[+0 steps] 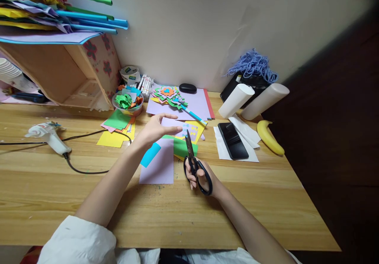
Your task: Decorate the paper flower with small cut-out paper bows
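Black-handled scissors point away from me, their blades together, with my right hand in the handle loops. A tiny blue bit shows by the blade tip; whether it touches the blade I cannot tell. My left hand hovers left of that tip, thumb and forefinger apart. Behind the tip lies a lilac sheet with small blue and yellow cut pieces, partly over yellow paper. Beneath my hands are green paper, a lilac sheet and a blue paper piece.
A layered paper flower with a blue stem lies at the back. A bowl of scraps and a glue gun with its cord are leftward. On the right are a phone, a banana and white rolls.
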Tool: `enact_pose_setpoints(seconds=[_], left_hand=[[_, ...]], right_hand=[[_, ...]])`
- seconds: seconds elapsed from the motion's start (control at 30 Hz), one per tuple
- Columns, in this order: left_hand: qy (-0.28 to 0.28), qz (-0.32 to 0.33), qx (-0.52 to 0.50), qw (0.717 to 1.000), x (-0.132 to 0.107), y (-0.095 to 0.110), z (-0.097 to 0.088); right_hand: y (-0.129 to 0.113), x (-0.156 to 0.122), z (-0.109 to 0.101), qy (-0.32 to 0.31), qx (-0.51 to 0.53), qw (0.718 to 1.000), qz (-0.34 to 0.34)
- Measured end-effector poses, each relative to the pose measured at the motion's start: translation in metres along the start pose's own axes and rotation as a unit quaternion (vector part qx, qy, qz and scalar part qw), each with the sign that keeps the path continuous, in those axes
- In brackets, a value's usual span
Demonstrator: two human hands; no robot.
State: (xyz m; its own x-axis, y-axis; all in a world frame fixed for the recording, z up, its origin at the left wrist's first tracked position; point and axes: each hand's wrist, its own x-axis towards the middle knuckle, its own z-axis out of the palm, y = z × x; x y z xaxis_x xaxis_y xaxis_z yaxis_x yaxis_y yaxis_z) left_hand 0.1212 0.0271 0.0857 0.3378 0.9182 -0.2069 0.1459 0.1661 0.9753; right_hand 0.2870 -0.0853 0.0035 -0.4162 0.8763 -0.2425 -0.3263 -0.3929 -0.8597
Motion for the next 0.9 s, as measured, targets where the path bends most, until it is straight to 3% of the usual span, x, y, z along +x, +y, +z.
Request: enact_pose_setpoints(seconds=[0.33,0.57,0.9], left_hand=[[0.001,-0.012,-0.007,1.0,-0.001,0.002,0.002],[-0.015,-0.035,0.006,0.999,0.0,0.001,0.003],[-0.02,-0.022,0.03,0.999,0.002,-0.002,0.003]], right_hand=[[0.005,-0.003,-0.004,0.0,-0.103,0.992,-0.068],[0.011,0.0,-0.009,-0.005,-0.083,0.991,-0.106],[0.017,0.003,-0.013,0.005,-0.068,0.992,-0.106]])
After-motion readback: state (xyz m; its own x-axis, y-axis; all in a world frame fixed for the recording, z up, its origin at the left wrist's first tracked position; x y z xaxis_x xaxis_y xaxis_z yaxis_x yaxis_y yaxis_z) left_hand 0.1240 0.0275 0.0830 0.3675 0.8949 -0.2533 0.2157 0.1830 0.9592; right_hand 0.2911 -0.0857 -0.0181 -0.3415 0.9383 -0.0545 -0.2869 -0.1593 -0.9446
